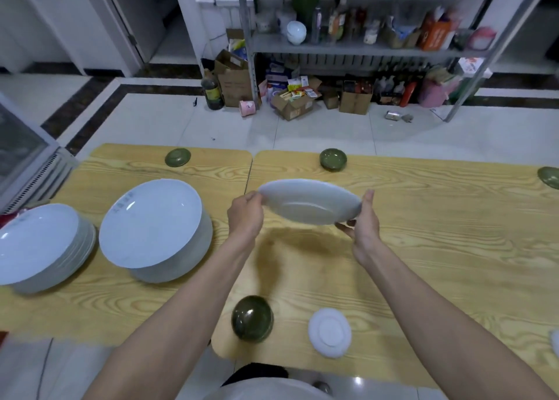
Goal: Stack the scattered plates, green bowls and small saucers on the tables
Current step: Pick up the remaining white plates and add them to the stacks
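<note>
White glazed ware is what our fingers are clamped on. The left hand (245,215) pinches the left rim of a white plate (311,201) with curled fingers (255,198). The right hand (363,221) takes the opposite rim, thumb up along the edge and fingers (344,227) tucked beneath. The plate hangs in the air between both hands, clear of the surface (438,248), and is tilted so that its underside and foot ring appear to face us.

Outward to the left of the left fingers stands the nearer plate stack (154,227), tall and even, and just beside it, further left, a second plate stack (42,245). Back toward us from the fingers lie an overturned green bowl (252,318) and a small white saucer (329,331), also bottom up, near each other but apart. Beyond the fingers, along the far edge, sit a green dish (178,157) to the left and an upright green bowl (333,159) almost straight ahead. A far green bowl (549,177) shows well off to the right.

We judge ourselves to be in the plate step: this one is lifted and not yet stacked. The next move calls for levelling the plate right side up and carrying it left over the nearer stack. We would then lower it centred so that the rims nest before we let go. The bowls and the saucer lie scattered, so their stacking is yet to come.
</note>
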`<action>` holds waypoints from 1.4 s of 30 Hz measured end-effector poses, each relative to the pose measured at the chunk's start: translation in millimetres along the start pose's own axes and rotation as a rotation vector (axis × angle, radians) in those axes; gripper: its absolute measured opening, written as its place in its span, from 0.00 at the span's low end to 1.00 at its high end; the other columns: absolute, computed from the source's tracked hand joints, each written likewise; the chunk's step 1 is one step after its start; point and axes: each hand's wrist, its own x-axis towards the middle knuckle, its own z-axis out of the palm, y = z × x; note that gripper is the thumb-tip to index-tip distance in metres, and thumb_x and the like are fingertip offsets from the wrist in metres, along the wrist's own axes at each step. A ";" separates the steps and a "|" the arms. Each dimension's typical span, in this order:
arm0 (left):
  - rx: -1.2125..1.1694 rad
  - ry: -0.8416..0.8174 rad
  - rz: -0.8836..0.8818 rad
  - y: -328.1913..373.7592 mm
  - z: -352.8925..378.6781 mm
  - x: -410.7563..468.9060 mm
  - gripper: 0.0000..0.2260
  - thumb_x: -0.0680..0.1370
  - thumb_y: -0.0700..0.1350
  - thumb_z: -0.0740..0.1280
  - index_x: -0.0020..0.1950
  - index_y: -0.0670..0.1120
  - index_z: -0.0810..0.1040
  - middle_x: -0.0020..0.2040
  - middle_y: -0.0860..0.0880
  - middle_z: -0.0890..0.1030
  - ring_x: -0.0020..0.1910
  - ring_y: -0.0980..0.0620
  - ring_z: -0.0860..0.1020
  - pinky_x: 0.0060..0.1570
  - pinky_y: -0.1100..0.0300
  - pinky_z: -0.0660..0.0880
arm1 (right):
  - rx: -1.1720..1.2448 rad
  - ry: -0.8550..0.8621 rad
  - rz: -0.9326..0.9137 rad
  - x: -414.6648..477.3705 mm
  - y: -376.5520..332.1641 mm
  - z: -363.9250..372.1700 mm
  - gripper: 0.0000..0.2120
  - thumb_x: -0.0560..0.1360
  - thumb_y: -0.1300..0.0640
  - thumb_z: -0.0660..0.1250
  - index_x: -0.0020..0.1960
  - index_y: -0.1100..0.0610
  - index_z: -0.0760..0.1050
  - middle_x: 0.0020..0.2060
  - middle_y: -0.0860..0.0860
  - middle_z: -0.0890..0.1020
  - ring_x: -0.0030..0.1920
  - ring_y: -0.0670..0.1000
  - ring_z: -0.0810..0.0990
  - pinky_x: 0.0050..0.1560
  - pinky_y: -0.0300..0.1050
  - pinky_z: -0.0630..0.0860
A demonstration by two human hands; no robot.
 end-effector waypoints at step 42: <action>0.896 0.064 0.712 -45.0 -258.5 4.8 0.26 0.82 0.57 0.58 0.78 0.49 0.63 0.78 0.52 0.61 0.79 0.52 0.52 0.75 0.55 0.51 | 0.081 -0.253 0.045 -157.4 91.1 169.1 0.29 0.74 0.76 0.64 0.72 0.61 0.69 0.49 0.56 0.83 0.50 0.58 0.82 0.49 0.55 0.81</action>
